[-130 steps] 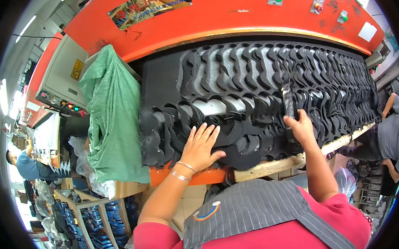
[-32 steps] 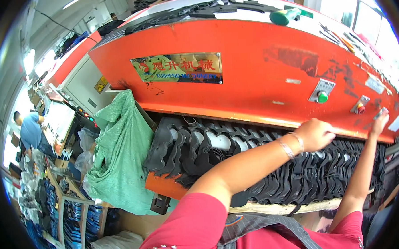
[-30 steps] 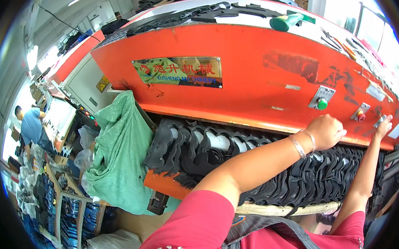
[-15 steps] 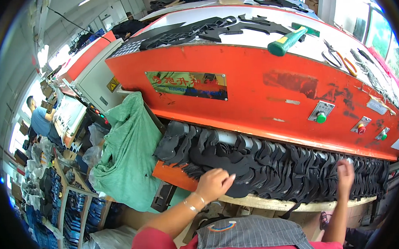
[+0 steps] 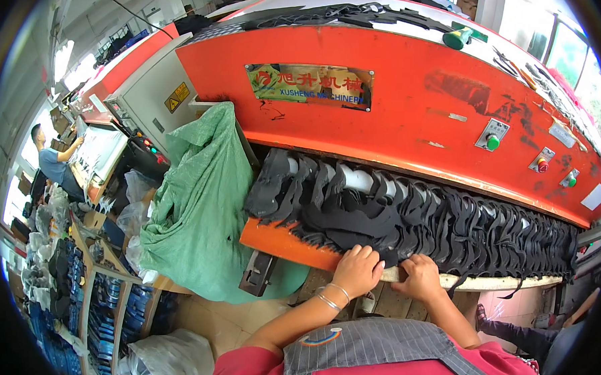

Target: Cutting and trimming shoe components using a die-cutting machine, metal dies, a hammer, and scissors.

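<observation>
Lettering (image 5: 319, 81), red characters above a blue line, crosses a shiny plate (image 5: 313, 88) left of centre on the front of the orange-red machine (image 5: 405, 132). A yellow warning label (image 5: 176, 98) marks the grey cabinet (image 5: 150, 93) past the machine's left end; writing around the green button (image 5: 492, 143) is too small to read. Black wavy pieces (image 5: 470, 230) lie in crowded rows along the machine's bed (image 5: 286, 243), most jumbled toward its front left corner. At the bed's front edge, right of that corner, the left hand (image 5: 360, 273) curls its fingers against the pieces; the right hand (image 5: 420, 277) bends close beside it at the wooden board (image 5: 482, 284). Both are half-closed; whether either pinches a piece I cannot tell.
</observation>
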Action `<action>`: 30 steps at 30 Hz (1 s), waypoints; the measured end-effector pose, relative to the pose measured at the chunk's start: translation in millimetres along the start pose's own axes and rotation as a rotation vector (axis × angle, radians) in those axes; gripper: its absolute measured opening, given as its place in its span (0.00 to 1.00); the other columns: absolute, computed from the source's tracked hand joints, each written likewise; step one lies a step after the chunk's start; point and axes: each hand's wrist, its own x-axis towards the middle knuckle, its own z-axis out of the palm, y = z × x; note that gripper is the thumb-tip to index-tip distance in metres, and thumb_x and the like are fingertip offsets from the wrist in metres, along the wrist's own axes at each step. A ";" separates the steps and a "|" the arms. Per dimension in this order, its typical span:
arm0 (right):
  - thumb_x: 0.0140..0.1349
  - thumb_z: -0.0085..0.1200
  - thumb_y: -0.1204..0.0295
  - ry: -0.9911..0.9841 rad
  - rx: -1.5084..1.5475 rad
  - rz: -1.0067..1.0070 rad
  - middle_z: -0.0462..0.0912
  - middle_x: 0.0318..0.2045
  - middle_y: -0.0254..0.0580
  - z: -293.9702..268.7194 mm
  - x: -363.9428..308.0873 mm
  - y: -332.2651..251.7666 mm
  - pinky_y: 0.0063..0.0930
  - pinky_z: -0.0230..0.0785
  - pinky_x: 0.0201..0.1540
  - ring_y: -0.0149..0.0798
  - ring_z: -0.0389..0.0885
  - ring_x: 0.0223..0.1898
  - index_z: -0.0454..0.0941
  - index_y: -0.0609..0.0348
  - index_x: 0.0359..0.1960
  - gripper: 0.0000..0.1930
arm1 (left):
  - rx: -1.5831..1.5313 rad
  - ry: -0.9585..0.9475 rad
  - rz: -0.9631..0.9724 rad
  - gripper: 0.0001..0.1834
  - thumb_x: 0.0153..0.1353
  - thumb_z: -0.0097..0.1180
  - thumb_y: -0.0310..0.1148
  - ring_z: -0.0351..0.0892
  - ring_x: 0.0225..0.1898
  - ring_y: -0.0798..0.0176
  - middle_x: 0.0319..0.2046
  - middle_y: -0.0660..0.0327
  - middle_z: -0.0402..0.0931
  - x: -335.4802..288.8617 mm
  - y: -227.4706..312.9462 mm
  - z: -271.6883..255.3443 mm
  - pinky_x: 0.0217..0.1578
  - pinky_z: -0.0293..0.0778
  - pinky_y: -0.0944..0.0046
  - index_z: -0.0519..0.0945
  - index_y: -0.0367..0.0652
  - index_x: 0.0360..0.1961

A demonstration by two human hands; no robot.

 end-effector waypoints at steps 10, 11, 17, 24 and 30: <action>0.65 0.43 0.44 0.356 1.026 0.045 0.78 0.25 0.39 -120.1 93.9 -13.9 0.26 0.68 0.31 0.32 0.76 0.27 0.75 0.61 0.38 0.28 | -0.412 -0.543 -0.012 0.14 0.61 0.55 0.39 0.77 0.42 0.55 0.35 0.59 0.80 -79.3 -10.8 -66.9 0.43 0.74 0.60 0.82 0.42 0.41; 0.67 0.38 0.43 0.771 1.192 0.235 0.77 0.25 0.38 -149.0 131.5 -14.5 0.24 0.64 0.30 0.30 0.72 0.26 0.75 0.60 0.37 0.29 | -0.422 -0.554 0.009 0.14 0.61 0.55 0.39 0.77 0.42 0.55 0.35 0.59 0.80 -76.8 -14.4 -77.8 0.43 0.74 0.60 0.82 0.42 0.41; 0.46 0.49 0.28 0.722 0.238 0.601 0.74 0.32 0.45 -345.4 282.5 45.0 0.38 0.70 0.28 0.39 0.74 0.28 0.73 0.62 0.46 0.45 | -0.306 -0.034 -0.023 0.07 0.57 0.59 0.33 0.80 0.35 0.54 0.32 0.56 0.81 -72.7 -70.7 -138.2 0.38 0.76 0.59 0.83 0.41 0.33; 0.53 0.64 0.64 0.420 0.947 0.575 0.77 0.26 0.43 -343.1 317.9 68.3 0.10 0.69 0.21 0.30 0.77 0.26 0.75 0.62 0.31 0.14 | -0.100 0.069 0.028 0.11 0.55 0.59 0.35 0.77 0.44 0.54 0.40 0.57 0.80 -80.3 -115.9 -148.8 0.46 0.71 0.56 0.82 0.45 0.40; 0.58 0.54 0.76 0.771 1.637 0.032 0.76 0.26 0.44 -243.7 255.7 -43.8 0.20 0.72 0.31 0.34 0.77 0.25 0.72 0.72 0.35 0.09 | 0.285 -0.102 0.027 0.23 0.52 0.59 0.49 0.59 0.65 0.52 0.60 0.63 0.67 -99.9 -127.5 -129.2 0.62 0.51 0.40 0.78 0.60 0.50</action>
